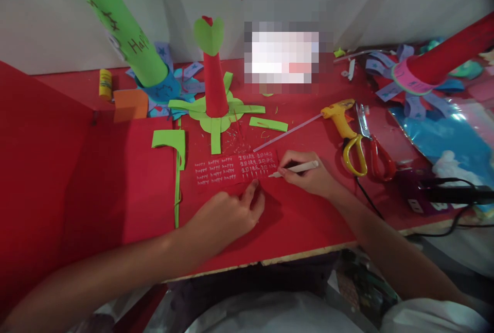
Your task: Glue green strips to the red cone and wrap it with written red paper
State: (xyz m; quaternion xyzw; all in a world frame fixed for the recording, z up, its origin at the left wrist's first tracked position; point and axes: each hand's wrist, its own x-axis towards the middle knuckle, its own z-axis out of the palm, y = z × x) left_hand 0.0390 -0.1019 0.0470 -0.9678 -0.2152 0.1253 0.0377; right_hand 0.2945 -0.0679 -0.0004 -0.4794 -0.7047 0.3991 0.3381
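Note:
A red paper strip [218, 172] with white handwriting lies on the red table in front of me. My right hand [304, 172] is closed round a white pen [306, 166], whose tip rests at the strip's right part, by a row of short white strokes. My left hand [235, 212] lies just below the strip, its index fingertip at the lower edge and the other fingers curled under. Whether anything is between those fingers is hidden. Behind the strip stands a red paper cone [216, 86] with a green heart on top and green strips round its base.
Scissors [363, 147] and a yellow glue gun [339, 117] with a long stick lie to the right. A green tube [135, 39] and a glue stick [105, 84] stand back left. A purple box [424, 194] with black cables is at the right edge.

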